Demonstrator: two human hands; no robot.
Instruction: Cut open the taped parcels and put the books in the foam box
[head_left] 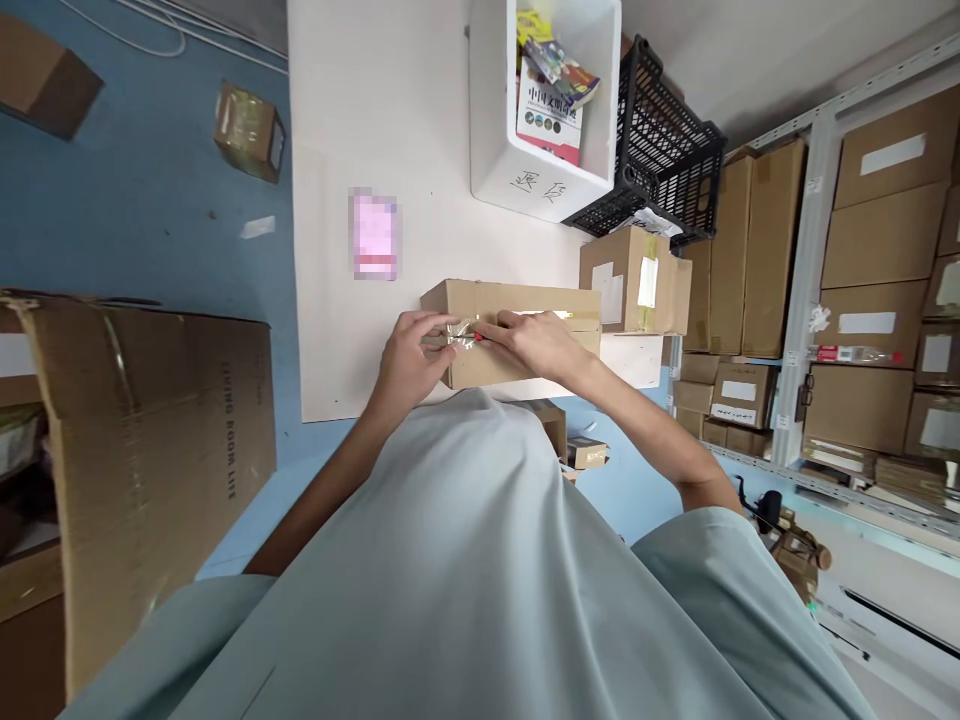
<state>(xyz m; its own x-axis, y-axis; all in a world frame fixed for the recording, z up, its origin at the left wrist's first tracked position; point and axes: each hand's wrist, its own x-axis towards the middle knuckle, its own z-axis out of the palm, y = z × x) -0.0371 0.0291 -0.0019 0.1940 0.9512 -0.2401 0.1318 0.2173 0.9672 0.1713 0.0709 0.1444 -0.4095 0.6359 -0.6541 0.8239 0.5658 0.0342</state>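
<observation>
A long cardboard box (517, 298) lies on the white table in front of me, with a strip of clear packing tape (460, 330) crumpled and shiny at its left end. My left hand (412, 360) is at that end, thumb and fingers closed around the loose tape. On top of the box, my right hand (541, 342) is curled with its fingertips pointing left at the tape. A small red tool (478, 337) peeks out from under those fingertips; most of it is hidden, so its kind is unclear. Behind the right hand a white label (536, 322) is partly visible.
On the white table (360, 120) are a blurred pink item (375, 237), a white foam box (495, 140) holding books, a black crate (667, 140) and a taped carton (607, 270). A big carton (172, 420) stands at left. Shelves with boxes (877, 235) line the right.
</observation>
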